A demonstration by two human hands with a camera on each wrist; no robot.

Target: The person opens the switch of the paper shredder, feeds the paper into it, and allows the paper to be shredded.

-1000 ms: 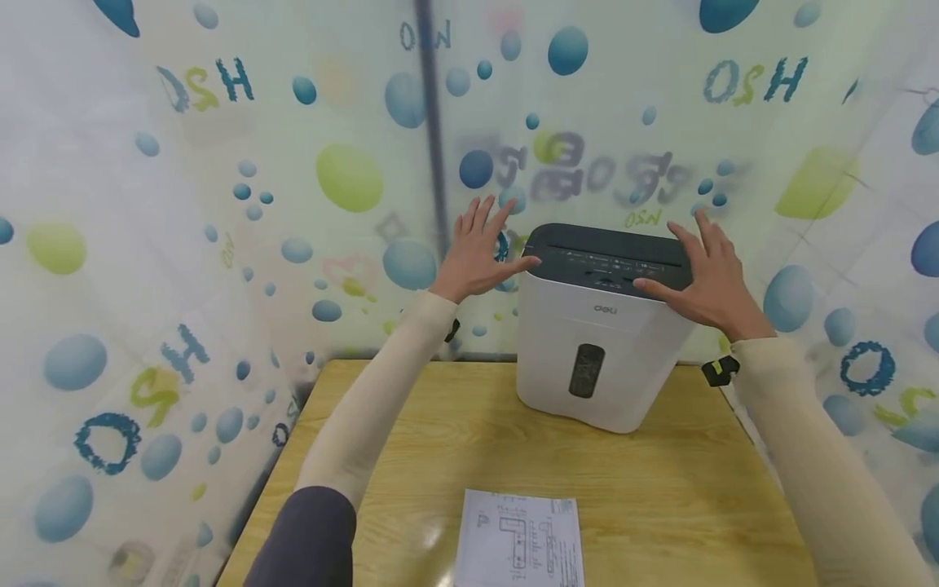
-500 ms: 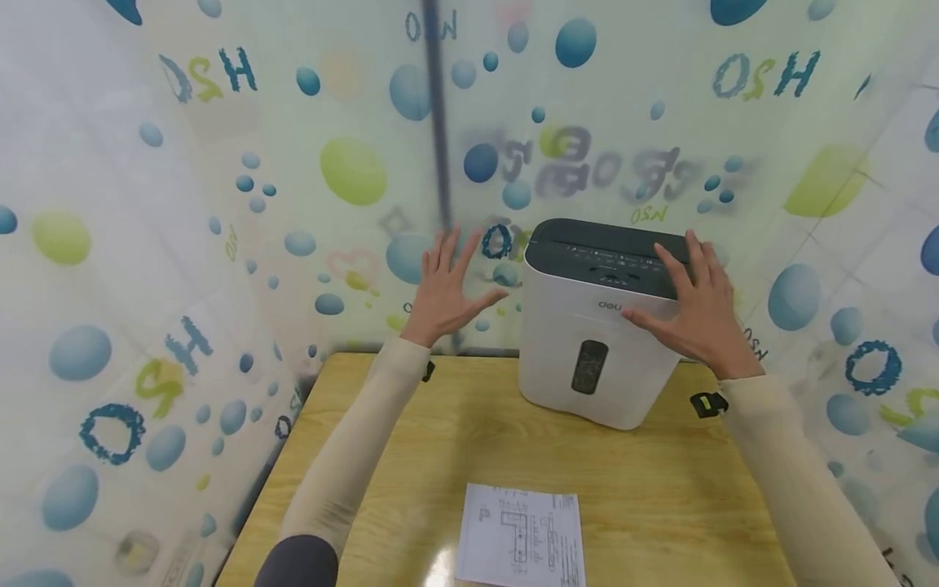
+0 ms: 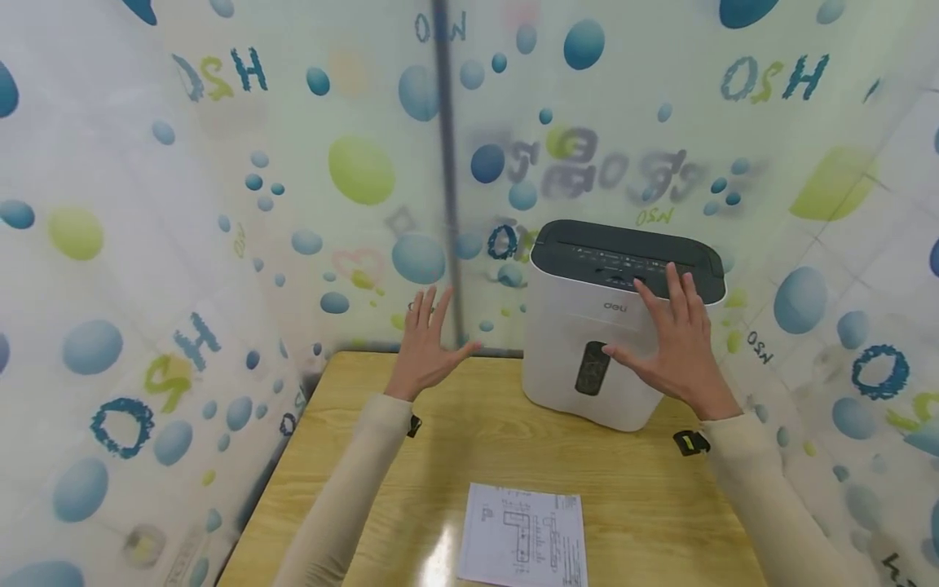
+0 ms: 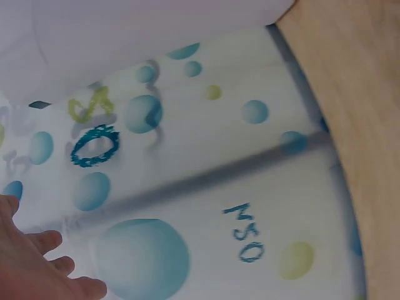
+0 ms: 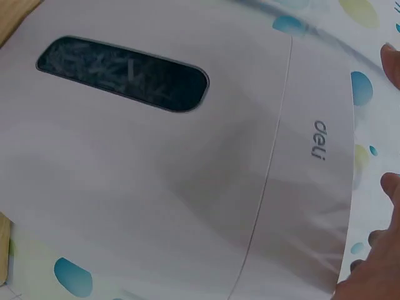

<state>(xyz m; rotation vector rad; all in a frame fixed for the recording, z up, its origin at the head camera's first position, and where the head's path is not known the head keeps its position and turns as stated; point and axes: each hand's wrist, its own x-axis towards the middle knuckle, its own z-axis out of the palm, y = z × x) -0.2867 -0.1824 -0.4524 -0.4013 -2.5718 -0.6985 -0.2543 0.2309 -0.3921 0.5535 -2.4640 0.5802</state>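
Note:
A white paper shredder (image 3: 565,326) with a dark grey top and "deli" lettering stands at the back right of the wooden table (image 3: 411,473) in the head view. My right hand (image 3: 678,346) is in front of it with fingers spread, overlapping its front and top edge. To the shredder's left, my left hand (image 3: 425,350) is held up, fingers spread and holding nothing. In the right wrist view the shredder's front (image 5: 156,187) and its dark window (image 5: 125,75) with shreds behind it fill most of the picture. A printed sheet with a technical drawing (image 3: 524,534) lies near the table's front.
A patterned curtain (image 3: 293,204) with blue and green dots closes in the table behind and on both sides. The table's back edge runs along the curtain. Black wrist straps (image 3: 691,443) show at both cuffs.
Both hands have drawn back and down from beside the shredder's top, the left one also moving leftward. The shredder and the sheet have stayed put.

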